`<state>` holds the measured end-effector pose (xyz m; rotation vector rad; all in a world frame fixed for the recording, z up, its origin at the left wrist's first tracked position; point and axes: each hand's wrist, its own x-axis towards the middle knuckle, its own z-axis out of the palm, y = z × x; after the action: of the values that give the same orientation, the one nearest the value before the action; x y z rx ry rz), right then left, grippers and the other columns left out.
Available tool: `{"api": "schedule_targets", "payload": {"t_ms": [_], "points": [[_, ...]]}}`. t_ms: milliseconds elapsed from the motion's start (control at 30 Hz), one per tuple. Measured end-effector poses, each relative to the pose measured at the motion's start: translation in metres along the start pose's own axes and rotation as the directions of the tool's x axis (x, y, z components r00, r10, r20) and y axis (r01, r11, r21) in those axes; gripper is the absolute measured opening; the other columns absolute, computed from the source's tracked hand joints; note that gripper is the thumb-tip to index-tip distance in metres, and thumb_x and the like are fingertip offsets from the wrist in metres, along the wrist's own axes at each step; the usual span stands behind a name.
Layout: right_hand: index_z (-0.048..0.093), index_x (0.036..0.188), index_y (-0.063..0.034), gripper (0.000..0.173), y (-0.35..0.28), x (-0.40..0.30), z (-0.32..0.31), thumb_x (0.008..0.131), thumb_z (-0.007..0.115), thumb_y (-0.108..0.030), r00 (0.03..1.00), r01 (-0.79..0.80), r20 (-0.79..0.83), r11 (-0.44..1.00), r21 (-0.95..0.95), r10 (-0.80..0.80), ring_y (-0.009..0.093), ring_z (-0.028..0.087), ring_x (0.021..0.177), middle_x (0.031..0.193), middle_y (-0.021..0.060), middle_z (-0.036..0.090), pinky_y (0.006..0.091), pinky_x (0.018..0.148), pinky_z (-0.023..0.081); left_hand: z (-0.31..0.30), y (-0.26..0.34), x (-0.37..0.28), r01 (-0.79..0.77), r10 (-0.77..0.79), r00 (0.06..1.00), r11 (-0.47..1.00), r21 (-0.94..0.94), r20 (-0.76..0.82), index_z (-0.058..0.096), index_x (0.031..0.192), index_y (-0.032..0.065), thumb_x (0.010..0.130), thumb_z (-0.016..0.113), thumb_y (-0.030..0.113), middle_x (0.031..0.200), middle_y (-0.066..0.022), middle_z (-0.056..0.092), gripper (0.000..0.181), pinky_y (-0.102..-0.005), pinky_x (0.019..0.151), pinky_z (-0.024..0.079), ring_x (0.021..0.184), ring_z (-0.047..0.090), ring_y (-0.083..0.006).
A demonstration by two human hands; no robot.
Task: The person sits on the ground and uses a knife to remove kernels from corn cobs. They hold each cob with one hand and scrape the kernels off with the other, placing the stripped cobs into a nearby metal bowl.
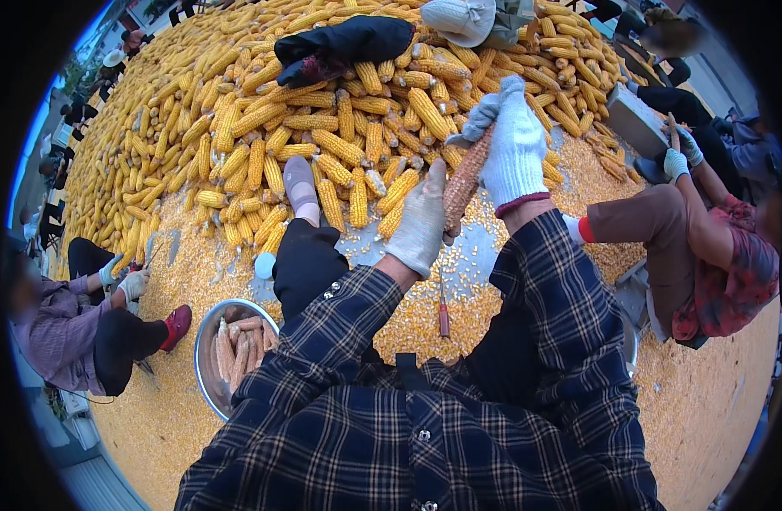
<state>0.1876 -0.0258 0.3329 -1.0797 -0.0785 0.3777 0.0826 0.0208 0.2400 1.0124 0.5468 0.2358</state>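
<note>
My left hand [420, 220], in a pale knit glove with bare-looking fingertips, grips the lower end of a mostly stripped, reddish corn cob [466, 175]. Around the cob's upper part my right hand [513, 140] is closed, in a white knit glove with a dark red cuff. The cob is held tilted between both hands. Below them a screwdriver-like tool with a red handle [444, 319] lies among loose kernels [423, 326]. Just beyond the hands rises a large heap of yellow corn ears [337, 147].
A metal basin [202, 358] with several bare cobs stands at my left. Dark clothing [346, 48] and a pale cap [458, 19] lie on the heap. One gloved person [65, 326] sits at the left, another [717, 255] at the right, near a grey box [637, 121]. More people sit farther off.
</note>
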Motion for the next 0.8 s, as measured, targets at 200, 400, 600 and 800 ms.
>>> {"api": "schedule_targets", "payload": {"t_ms": [200, 400, 600, 800], "points": [[0.04, 0.067, -0.0136, 0.046, -0.005, 0.015, -0.021, 0.094, 0.055, -0.047, 0.955, -0.116, 0.295, 0.953, 0.278, 0.03, 0.014, 0.036, 0.049, 0.056, -0.0012, 0.036, 0.0287, 0.049, 0.035, -0.015, -0.016, 0.022, 0.292, -0.194, 0.901, 0.933, -0.211, 0.389, 0.054, 0.091, 0.0103, 0.096, 0.044, 0.052, 0.067, -0.0055, 0.055, 0.043, -0.0275, 0.043, 0.042, 0.049, 0.053, -0.0153], [0.04, 0.063, -0.0171, 0.044, -0.012, 0.012, -0.026, 0.094, 0.057, -0.043, 0.949, -0.175, 0.31, 0.919, 0.353, 0.061, 0.012, 0.038, 0.048, 0.056, -0.0042, 0.036, 0.0296, 0.05, 0.036, -0.049, -0.068, 0.039, -0.408, 0.167, 0.912, 0.473, 0.78, 0.376, 0.053, 0.125, 0.005, 0.099, 0.042, 0.046, 0.09, -0.0115, 0.061, 0.05, -0.0325, 0.065, 0.053, 0.08, 0.063, -0.0221], [0.041, 0.064, -0.0167, 0.043, -0.011, 0.013, -0.045, 0.095, 0.055, -0.042, 0.945, -0.173, 0.319, 0.93, 0.323, 0.065, 0.013, 0.039, 0.048, 0.056, -0.0035, 0.037, 0.0309, 0.051, 0.038, -0.019, 0.013, -0.004, 0.167, -0.125, 0.837, 0.985, -0.03, 0.533, 0.054, 0.117, 0.0012, 0.099, 0.041, 0.049, 0.091, -0.007, 0.064, 0.053, -0.0234, 0.063, 0.056, 0.071, 0.064, -0.0124], [0.046, 0.071, -0.0118, 0.041, 0.027, 0.02, -0.029, 0.092, 0.06, -0.044, 0.87, -0.413, 0.433, 0.827, 0.381, 0.235, 0.014, 0.041, 0.052, 0.061, -0.0017, 0.041, 0.0372, 0.061, 0.049, -0.024, 0.029, -0.046, 0.06, -0.049, 0.937, 0.998, -0.023, 0.346, 0.06, 0.102, 0.0061, 0.098, 0.049, 0.042, 0.069, 0.0019, 0.057, 0.038, -0.0177, 0.04, 0.03, 0.046, 0.043, -0.0035]]}}
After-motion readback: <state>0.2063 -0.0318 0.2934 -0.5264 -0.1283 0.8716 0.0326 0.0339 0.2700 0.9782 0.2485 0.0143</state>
